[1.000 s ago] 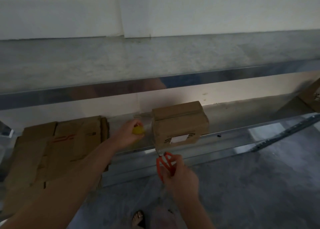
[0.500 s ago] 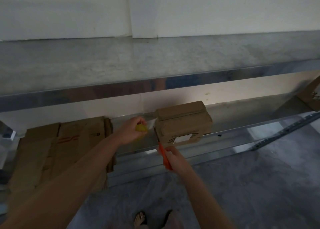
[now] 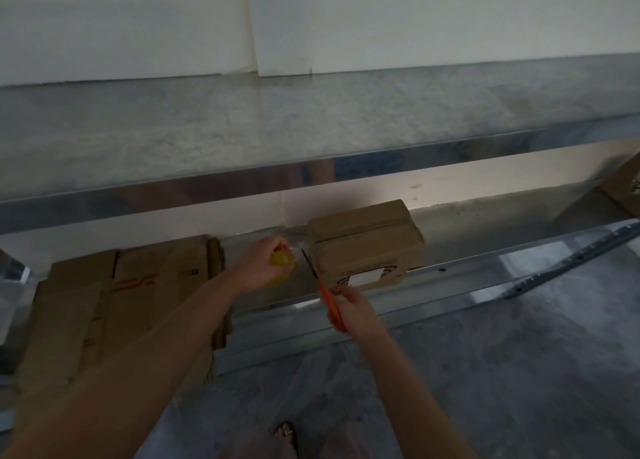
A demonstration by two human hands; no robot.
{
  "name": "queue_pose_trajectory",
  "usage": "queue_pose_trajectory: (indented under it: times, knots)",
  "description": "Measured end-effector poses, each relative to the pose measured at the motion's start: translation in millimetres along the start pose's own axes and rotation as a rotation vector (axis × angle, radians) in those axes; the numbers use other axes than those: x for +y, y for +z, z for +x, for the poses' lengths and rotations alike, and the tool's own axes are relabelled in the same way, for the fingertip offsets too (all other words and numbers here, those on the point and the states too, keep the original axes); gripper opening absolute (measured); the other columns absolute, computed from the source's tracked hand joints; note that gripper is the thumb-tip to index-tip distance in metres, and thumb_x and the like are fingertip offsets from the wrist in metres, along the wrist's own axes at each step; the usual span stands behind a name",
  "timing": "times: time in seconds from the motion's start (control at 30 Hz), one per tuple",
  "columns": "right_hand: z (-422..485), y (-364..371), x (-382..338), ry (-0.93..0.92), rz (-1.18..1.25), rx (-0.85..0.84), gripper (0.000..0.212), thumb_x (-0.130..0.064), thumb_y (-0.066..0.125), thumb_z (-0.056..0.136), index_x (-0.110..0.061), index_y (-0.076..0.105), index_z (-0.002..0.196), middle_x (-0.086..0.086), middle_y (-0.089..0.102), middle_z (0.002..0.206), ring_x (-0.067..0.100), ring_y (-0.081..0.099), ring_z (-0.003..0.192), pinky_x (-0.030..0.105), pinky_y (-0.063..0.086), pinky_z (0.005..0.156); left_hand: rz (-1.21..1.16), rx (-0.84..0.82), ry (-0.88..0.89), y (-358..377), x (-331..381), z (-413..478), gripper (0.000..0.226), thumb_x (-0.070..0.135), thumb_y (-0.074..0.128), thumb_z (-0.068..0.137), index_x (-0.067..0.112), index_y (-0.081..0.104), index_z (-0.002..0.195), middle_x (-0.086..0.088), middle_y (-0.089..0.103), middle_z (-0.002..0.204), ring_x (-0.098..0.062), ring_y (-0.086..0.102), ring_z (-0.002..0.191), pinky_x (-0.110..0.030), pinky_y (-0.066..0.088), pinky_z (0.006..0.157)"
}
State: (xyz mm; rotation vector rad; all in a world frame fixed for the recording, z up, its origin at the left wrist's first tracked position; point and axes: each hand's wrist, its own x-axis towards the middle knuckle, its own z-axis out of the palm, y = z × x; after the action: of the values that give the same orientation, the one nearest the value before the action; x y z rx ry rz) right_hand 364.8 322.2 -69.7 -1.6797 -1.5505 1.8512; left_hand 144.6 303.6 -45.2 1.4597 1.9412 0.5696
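The lower shelf (image 3: 485, 247) is roofed by the upper shelf's metal rail (image 3: 381, 164), so the way in is from the front. Flattened cartons (image 3: 138, 285) fill its left end and the cardboard box (image 3: 363, 247) stands mid-shelf. The narrow gap between them is taken by the left hand (image 3: 259, 264) with its tape roll (image 3: 282, 262) and by the scissors (image 3: 325, 295) in the right hand (image 3: 353, 309). Right of the box the shelf is open up to a carton (image 3: 623, 184) at the far right.

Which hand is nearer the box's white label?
Right. The right hand, gripping orange scissors, sits just below the label; the left hand, holding yellow tape, is farther left.
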Motion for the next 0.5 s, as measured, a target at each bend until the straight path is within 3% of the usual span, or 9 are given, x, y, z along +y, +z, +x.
queue_pose_trajectory:
  times: [0.17, 0.23, 0.33, 0.5]
  knots:
    - [2, -4, -4, -0.061, -0.128, 0.05, 0.024, -0.019, 0.045, 0.094, -0.021, 0.064, 0.107, 0.001, 0.063, 0.071, 0.014, 0.058, 0.062, 0.027, 0.048, 0.055, -0.027, -0.013, 0.032, -1, 0, 1, 0.029, 0.02, 0.071, 0.084, 0.024, 0.053, 0.108, 0.0, 0.053, 0.11, -0.015, 0.05, 0.097, -0.019, 0.037, 0.067]
    - [3, -4, -8, -0.099, -0.186, 0.07, 0.019, -0.037, 0.051, 0.087, -0.027, 0.066, 0.093, -0.001, 0.065, 0.068, 0.015, 0.06, 0.061, 0.033, 0.053, 0.061, -0.035, -0.002, 0.047, -2, 0, 1, 0.027, 0.018, 0.071, 0.084, 0.023, 0.054, 0.105, -0.001, 0.054, 0.109, -0.016, 0.051, 0.097, -0.019, 0.038, 0.068]
    - [7, -6, -9, -0.142, -0.351, 0.1, 0.035, -0.066, 0.056, 0.078, -0.031, 0.059, 0.079, -0.003, 0.066, 0.07, 0.021, 0.067, 0.073, 0.037, 0.057, 0.075, -0.05, 0.02, 0.044, -4, -1, 1, 0.028, 0.017, 0.07, 0.085, 0.018, 0.054, 0.108, -0.003, 0.053, 0.11, -0.018, 0.052, 0.099, -0.024, 0.039, 0.071]
    - [8, -10, 4, -0.123, -0.591, 0.086, 0.041, -0.075, 0.047, 0.082, -0.035, 0.05, 0.091, -0.002, 0.066, 0.09, 0.026, 0.065, 0.095, 0.039, 0.053, 0.088, -0.017, 0.006, 0.047, -3, -6, -1, 0.026, 0.02, 0.071, 0.085, 0.023, 0.052, 0.103, -0.003, 0.054, 0.109, -0.017, 0.051, 0.097, -0.025, 0.037, 0.07]
